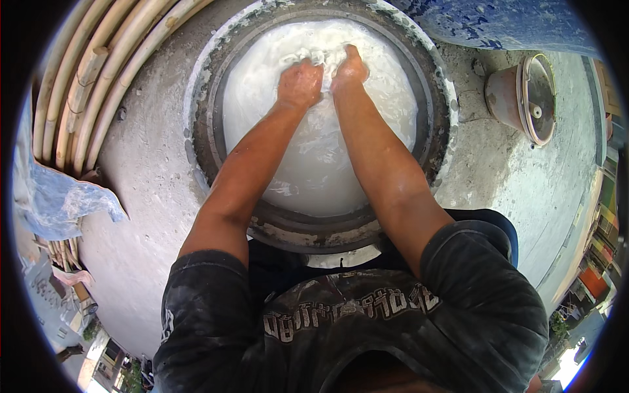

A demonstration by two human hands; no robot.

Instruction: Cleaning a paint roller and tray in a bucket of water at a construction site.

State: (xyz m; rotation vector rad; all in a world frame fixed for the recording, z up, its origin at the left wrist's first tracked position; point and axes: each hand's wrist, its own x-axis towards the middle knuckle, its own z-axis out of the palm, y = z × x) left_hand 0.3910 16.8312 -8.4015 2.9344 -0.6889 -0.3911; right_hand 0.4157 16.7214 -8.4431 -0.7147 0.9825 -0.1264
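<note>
A wide round tub [440, 124] with a worn, crusted rim holds milky white liquid [314, 167]. Both my arms reach over its near edge, and the hands are side by side in the far half. My left hand [301, 83] looks curled and closed, its fingertips sunk in the white. My right hand [350, 67] is turned on its side with the thumb uppermost; its other fingers are hidden in the liquid. Between and just beyond the hands, a lumpy white mass [309, 54] breaks the surface. Whether it is wet material or churned liquid, I cannot tell.
A whitish bucket [508, 98] lies tipped or leaning on the concrete floor [141, 190], right of the tub. Long bent poles [108, 78] are stacked at the left, beside a blue sheet [69, 200]. Another blue, stained surface [504, 23] borders the tub at the far right.
</note>
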